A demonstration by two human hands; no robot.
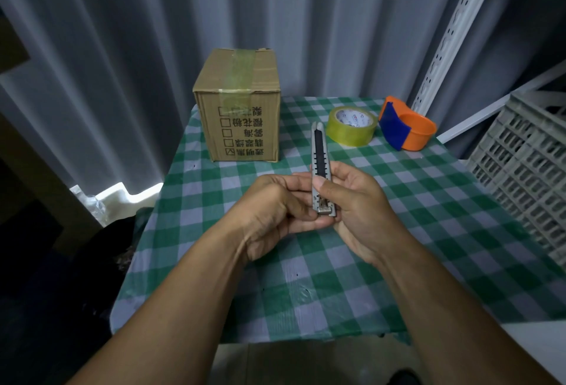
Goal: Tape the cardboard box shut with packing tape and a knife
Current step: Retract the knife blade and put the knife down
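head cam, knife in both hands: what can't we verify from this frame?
- Utility knife: the tip looks bladeless, too small to be sure; the left hand and right hand cover its lower body.
- Cardboard box: back, left and bottom faces hidden; the tape's far end passes over the top edge.
- Tape roll: label too small to read.

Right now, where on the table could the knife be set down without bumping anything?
Bare checked cloth lies in front of both hands, right up to the near edge. The strip between the cardboard box and tape roll is narrower. The far right is crowded: the roll sits close beside the orange dispenser.
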